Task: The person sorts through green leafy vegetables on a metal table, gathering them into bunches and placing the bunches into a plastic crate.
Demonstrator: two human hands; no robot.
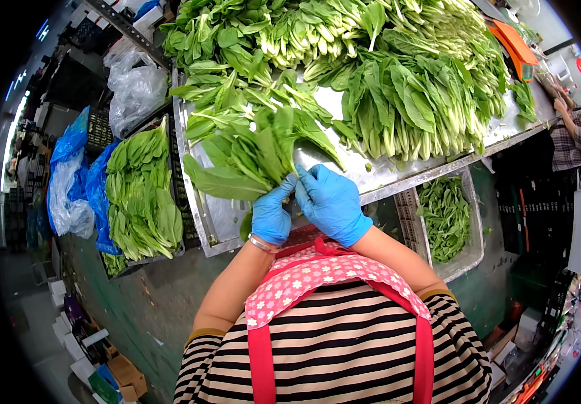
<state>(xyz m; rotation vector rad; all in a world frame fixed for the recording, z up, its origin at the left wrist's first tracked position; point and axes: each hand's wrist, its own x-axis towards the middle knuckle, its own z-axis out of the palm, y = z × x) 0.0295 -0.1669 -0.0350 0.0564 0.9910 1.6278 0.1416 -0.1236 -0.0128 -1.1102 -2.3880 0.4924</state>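
Observation:
Both my hands wear blue gloves and meet over the near edge of the metal table [225, 217]. My left hand [273, 214] is closed around the stem end of a bunch of leafy greens [240, 161], whose leaves fan out away from me and to the left. Beside it, my right hand [331, 202] has its thumb and fingers pinched together at the same stems; what exactly lies between those fingertips is hidden. Loose greens [226, 97] lie on the metal just beyond the bunch. A large pile of greens [411, 101] with pale stems covers the table to the right.
A crate of stacked greens [143, 195] stands left of the table, near blue and clear plastic bags [75, 182]. Below the table's right edge is a bin of loose leaves [444, 219]. An orange object [514, 48] and another person [578, 135] are at far right.

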